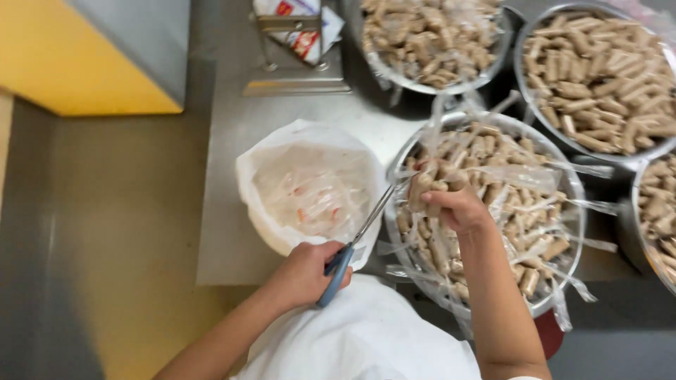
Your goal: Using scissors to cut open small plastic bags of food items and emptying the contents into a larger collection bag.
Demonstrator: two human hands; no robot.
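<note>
Scissors (352,243) and sausages, mid-bench.
Left hand (306,271) grips blue handles; right hand's (458,207) fingers clutch wrapped sausages (429,186) at blade tips.

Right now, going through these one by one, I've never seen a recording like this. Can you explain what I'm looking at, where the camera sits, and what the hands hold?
There is no machine here: one camera, worn on a person's head, looks down at their own two bare hands over a steel worktable. The left hand grips blue-handled scissors, blades pointing toward a bundle of tan sausage-like rolls that the right hand lifts. Below is a metal bowl full of such rolls in clear wrap. Three more bowls of rolls stand around it. Left of it, a white-lined tub holds clear wrapper scraps.
</note>
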